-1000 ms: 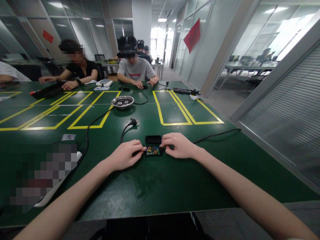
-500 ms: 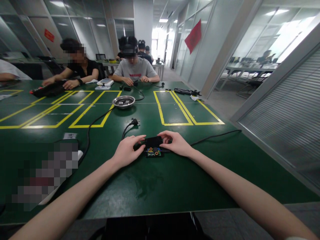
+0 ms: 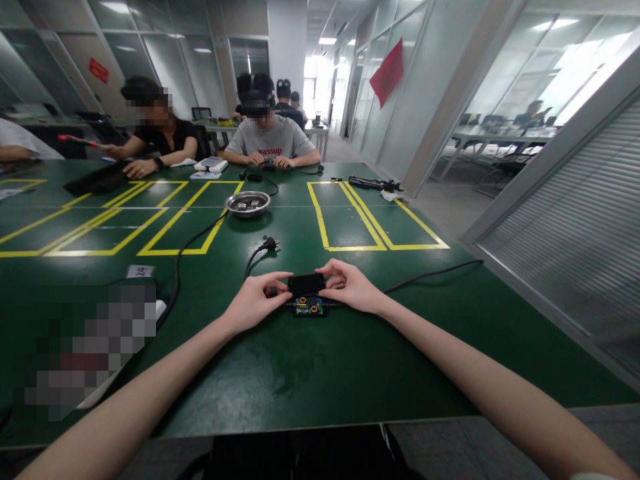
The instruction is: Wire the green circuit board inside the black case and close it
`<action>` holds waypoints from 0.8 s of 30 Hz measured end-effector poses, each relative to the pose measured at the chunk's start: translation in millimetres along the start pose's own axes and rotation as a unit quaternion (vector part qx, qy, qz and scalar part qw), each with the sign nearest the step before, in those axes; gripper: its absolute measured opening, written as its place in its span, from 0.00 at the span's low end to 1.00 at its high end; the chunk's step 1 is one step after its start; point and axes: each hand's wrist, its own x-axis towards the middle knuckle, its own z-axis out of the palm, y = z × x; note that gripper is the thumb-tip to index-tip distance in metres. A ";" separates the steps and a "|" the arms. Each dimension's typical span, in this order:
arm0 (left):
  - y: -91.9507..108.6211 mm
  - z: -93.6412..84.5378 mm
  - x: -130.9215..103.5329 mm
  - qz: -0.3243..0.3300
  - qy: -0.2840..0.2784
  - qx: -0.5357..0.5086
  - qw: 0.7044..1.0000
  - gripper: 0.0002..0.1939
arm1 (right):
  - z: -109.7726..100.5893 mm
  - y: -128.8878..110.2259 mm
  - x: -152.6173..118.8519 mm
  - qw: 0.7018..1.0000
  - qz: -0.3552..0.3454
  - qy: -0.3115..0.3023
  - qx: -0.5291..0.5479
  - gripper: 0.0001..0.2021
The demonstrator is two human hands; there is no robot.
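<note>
The cover sits between the left hand and right hand, just behind the board; the plug lies farther back; the bowl beyond it.

Even, bright indoor light from ceiling panels. Strong daylight through the glass walls at right and the far corridor end, both blown out to white. Green table shows a soft sheen near the front edge; shadows under the forearms faint and diffuse. Wide-angle lens: straight lines bow toward the edges, forearms stretched. Centre sharp. Faces and a patch at lower left pixelated.
</note>
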 end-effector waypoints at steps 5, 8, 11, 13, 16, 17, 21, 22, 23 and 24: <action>7.2 3.1 0.0 -0.038 -0.006 -0.035 0.999 0.20 | -0.3 3.2 -0.1 1.000 -0.019 -0.005 -0.010 0.17; 10.6 5.1 0.9 -0.050 0.003 -0.029 0.998 0.21 | 0.9 4.2 -0.7 0.999 -0.028 0.006 -0.021 0.17; 12.1 6.2 1.3 -0.051 0.003 -0.030 0.998 0.20 | 1.0 3.5 -1.4 0.999 -0.037 0.007 -0.034 0.16; 12.0 7.0 1.4 -0.049 0.010 -0.026 0.998 0.20 | 0.4 3.3 -1.5 0.998 -0.043 0.008 -0.042 0.15; 10.8 8.1 1.1 -0.042 0.017 -0.015 0.999 0.20 | -0.6 3.5 -1.1 0.997 -0.049 0.004 -0.055 0.13; 10.3 8.2 1.0 -0.039 0.018 -0.012 0.999 0.20 | -0.7 3.6 -1.0 0.997 -0.050 0.002 -0.057 0.12; 9.2 7.3 0.4 -0.030 0.015 -0.004 0.999 0.19 | -0.5 3.3 -1.0 0.997 -0.058 -0.003 -0.047 0.13; 9.3 6.9 0.4 -0.030 0.013 -0.005 0.999 0.19 | -0.6 3.2 -1.1 0.997 -0.060 -0.002 -0.045 0.15; 9.4 6.6 0.5 -0.029 0.013 -0.007 0.999 0.19 | -0.9 3.0 -1.2 0.997 -0.062 -0.001 -0.045 0.16; 9.5 6.4 0.6 -0.029 0.013 -0.010 0.999 0.19 | -1.4 2.8 -1.3 0.997 -0.063 -0.001 -0.046 0.17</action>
